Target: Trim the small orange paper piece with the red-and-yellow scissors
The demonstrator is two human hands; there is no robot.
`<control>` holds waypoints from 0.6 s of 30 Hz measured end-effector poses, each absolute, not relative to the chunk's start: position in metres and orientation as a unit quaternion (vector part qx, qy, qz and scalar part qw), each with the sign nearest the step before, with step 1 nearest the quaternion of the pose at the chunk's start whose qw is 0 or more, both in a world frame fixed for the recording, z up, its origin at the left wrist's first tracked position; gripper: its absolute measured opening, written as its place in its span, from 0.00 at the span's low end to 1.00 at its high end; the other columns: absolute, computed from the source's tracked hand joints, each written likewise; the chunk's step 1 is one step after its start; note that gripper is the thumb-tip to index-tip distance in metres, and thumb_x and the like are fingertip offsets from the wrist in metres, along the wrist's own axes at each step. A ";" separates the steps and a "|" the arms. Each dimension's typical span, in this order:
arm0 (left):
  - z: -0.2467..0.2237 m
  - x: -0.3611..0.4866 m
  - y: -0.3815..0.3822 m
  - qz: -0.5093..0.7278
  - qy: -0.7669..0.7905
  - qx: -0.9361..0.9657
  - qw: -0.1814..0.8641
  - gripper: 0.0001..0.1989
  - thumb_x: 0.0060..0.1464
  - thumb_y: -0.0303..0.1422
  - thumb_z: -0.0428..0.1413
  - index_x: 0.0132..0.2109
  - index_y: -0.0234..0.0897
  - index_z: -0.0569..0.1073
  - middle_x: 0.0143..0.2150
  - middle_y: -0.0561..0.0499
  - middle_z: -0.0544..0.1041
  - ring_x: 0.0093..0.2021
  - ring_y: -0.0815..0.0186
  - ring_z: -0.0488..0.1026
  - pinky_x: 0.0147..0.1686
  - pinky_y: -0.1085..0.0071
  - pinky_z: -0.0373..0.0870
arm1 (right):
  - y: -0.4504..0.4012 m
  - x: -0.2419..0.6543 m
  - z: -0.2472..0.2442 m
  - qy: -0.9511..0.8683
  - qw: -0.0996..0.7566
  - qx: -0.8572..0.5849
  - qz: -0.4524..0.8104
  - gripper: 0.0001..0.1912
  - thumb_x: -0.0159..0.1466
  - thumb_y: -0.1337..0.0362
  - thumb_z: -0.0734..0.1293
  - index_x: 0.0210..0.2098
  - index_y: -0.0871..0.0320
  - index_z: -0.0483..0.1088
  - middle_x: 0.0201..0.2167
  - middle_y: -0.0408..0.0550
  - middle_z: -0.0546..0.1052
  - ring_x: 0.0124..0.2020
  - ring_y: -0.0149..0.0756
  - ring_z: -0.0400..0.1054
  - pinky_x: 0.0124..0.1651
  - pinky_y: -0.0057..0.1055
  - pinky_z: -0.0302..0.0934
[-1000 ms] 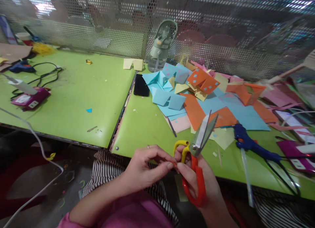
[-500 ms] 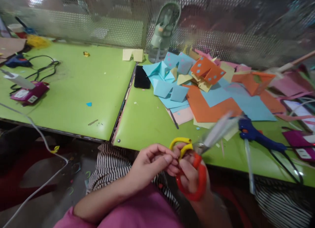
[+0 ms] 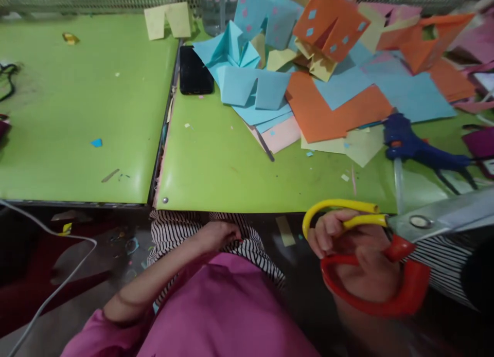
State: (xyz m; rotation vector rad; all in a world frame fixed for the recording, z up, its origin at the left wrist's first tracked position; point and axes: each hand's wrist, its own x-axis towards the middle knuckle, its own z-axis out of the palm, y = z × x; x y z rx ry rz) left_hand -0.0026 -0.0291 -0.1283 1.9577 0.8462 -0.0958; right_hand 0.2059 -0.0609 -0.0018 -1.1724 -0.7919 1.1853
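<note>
Now the two hands have parted. A second ago they met in front of the table edge, fingertips pinched together beside the scissors; in the head view the left hand (image 3: 218,234) has dropped to the lap, resting on the striped cloth (image 3: 170,233) with its fingers loosely curled. Whether it holds any small scrap I cannot tell. The right hand (image 3: 357,259) has swung out to the near right and keeps its grip on the scissors (image 3: 370,259), fingers threaded through the red loop and the thumb side by the yellow loop. The blades, which pointed up and away before, now lie almost level, pointing right, shut or very nearly so. Judging by this, the fine pinching work is over and the scissors are simply carried.

The camera has also tipped down, so the far mesh wall and the water bottle are mostly out of frame.

On the green table (image 3: 231,177), far from the hands, sits the heap of blue and orange paper (image 3: 328,100), with a black phone (image 3: 195,71) at its left. A blue glue gun (image 3: 412,143) lies right of the heap, its glue stick reaching toward the near edge, just beyond the scissor blades; it is the closest thing to snag. Small paper crumbs dot the tabletop. A white cable (image 3: 50,292) trails across the floor at near left.
</note>
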 end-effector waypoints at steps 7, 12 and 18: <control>-0.189 0.025 -0.046 -0.089 0.324 0.849 0.408 0.13 0.62 0.28 0.50 0.51 0.44 0.75 0.51 0.48 0.76 0.49 0.64 0.74 0.45 0.73 0.70 | -0.068 0.207 0.000 -0.346 0.588 -0.501 0.532 0.17 0.47 0.48 0.77 0.27 0.49 0.71 0.20 0.39 0.63 0.18 0.28 0.54 0.17 0.27 0.50; -0.199 0.028 -0.053 -0.106 0.311 0.872 0.363 0.14 0.65 0.33 0.48 0.53 0.45 0.73 0.52 0.46 0.73 0.50 0.62 0.74 0.43 0.71 0.72 | -0.067 0.208 0.001 -0.354 0.593 -0.501 0.522 0.16 0.49 0.48 0.76 0.27 0.49 0.71 0.20 0.39 0.63 0.17 0.27 0.54 0.16 0.27 0.49; -0.201 0.030 -0.051 -0.114 0.310 0.880 0.340 0.11 0.66 0.30 0.47 0.49 0.37 0.73 0.47 0.46 0.75 0.46 0.62 0.75 0.41 0.68 0.75 | -0.067 0.208 0.000 -0.372 0.588 -0.498 0.518 0.18 0.49 0.47 0.75 0.26 0.51 0.68 0.19 0.39 0.64 0.17 0.27 0.55 0.17 0.27 0.51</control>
